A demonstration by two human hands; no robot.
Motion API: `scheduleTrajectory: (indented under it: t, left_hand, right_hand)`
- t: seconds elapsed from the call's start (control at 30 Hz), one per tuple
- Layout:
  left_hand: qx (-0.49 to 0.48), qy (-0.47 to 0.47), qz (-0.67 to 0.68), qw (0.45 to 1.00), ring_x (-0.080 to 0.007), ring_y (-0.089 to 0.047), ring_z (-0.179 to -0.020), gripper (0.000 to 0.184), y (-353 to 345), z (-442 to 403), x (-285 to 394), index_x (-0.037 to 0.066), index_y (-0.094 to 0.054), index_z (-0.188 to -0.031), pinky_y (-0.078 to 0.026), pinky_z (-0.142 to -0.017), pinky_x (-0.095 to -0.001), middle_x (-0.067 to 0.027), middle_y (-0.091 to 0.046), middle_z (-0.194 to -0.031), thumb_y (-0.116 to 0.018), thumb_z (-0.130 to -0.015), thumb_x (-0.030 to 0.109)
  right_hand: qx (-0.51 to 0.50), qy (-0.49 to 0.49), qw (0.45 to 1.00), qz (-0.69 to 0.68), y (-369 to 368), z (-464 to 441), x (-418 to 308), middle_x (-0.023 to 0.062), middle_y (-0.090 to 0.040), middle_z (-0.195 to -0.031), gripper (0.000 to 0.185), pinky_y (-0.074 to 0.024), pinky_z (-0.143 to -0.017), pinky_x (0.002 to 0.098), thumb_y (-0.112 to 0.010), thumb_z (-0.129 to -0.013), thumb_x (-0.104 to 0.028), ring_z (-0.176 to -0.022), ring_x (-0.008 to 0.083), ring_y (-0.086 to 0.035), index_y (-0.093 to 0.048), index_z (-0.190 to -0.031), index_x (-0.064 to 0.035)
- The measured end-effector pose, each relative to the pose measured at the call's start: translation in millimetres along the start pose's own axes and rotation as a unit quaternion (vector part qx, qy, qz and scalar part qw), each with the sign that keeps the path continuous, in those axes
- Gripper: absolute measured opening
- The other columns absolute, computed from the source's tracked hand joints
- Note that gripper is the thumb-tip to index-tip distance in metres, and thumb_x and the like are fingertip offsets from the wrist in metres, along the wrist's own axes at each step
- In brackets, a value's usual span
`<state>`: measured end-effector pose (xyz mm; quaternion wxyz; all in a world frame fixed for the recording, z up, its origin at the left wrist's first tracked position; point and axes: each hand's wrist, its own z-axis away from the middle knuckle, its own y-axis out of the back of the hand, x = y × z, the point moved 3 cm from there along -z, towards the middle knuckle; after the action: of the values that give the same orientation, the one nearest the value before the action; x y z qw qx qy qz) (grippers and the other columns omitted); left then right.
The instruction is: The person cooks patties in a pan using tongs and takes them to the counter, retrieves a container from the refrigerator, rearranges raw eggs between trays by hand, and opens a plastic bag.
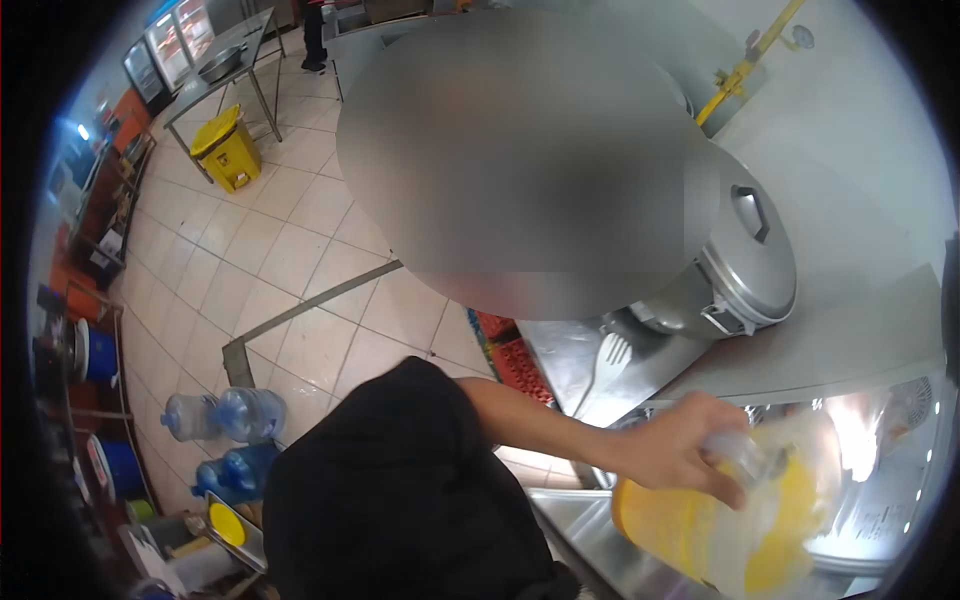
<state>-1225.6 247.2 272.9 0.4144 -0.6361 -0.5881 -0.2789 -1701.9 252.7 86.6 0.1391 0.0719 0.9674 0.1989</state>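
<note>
My left hand (685,455) reaches across to the right from a black sleeve, its fingers closed around the neck of a yellow-and-clear plastic jug (715,525). The jug is tilted and partly blurred, so its label and what is inside cannot be read. It is held over a shiny metal work surface (585,520). Up and left of my hand, a white slotted fork-like utensil (607,365) lies on a steel counter (560,345). My right hand does not show.
A large lidded steel pot (755,265) stands on the counter beyond my hand. A blurred patch covers the upper middle. Large water bottles (250,415) stand on the tiled floor at left, near shelving. Farther off are a yellow bin (228,150) and a steel table (255,40).
</note>
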Motion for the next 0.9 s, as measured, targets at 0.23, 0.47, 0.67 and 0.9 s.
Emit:
scheduleTrajectory:
  t: [0.23,0.47,0.67,0.9]
  left_hand:
    - [0.101,0.079,-0.050,0.991,-0.0037,-0.038,-0.048,0.034,178.0,105.6,47.5,0.006,-0.058,-0.071,-0.028,-0.044,-0.0225,0.0044,-0.041,-0.053,-0.082,-0.061,0.027]
    - [0.293,0.064,-0.105,0.948,-0.0017,-0.037,-0.050,0.032,322.7,146.1,30.1,0.006,-0.052,-0.062,-0.027,-0.044,-0.0198,0.0062,-0.043,-0.053,-0.080,-0.065,0.020]
    - [0.353,0.046,-0.121,0.927,-0.0018,-0.038,-0.051,0.031,455.7,115.0,-28.1,0.007,-0.050,-0.060,-0.029,-0.045,-0.0193,0.0060,-0.045,-0.055,-0.079,-0.065,0.016]
    - [0.286,0.061,-0.118,0.949,-0.0021,-0.038,-0.052,0.031,586.6,57.7,-87.6,0.006,-0.049,-0.058,-0.030,-0.046,-0.0194,0.0050,-0.047,-0.055,-0.078,-0.065,0.012]
  right_hand:
    - [0.014,-0.033,0.998,0.050,-1.1,-4.6,-6.2,0.0124,-0.051,-0.112,0.032,-0.0446,-0.081,0.0391,-0.045,-0.090,-0.020,-0.100,0.0289,-0.051,-0.047,-0.117,-0.0019]
    - [0.014,0.098,0.961,0.257,14.3,-25.4,-214.9,0.0193,-0.050,-0.112,0.027,-0.0434,-0.080,0.0430,-0.045,-0.088,-0.016,-0.101,0.0327,-0.050,-0.052,-0.110,-0.0027]
    - [0.030,-0.212,0.958,0.191,-39.6,173.6,-116.1,0.0171,-0.058,-0.083,0.025,-0.0484,-0.062,0.0409,-0.054,-0.081,-0.025,-0.078,0.0336,-0.058,-0.061,-0.088,-0.0028]
    - [-0.531,-0.130,0.775,0.317,65.7,395.0,-304.0,0.0136,-0.059,-0.084,0.024,-0.0446,-0.054,0.0354,-0.052,-0.082,-0.024,-0.069,0.0278,-0.059,-0.058,-0.095,-0.0049]
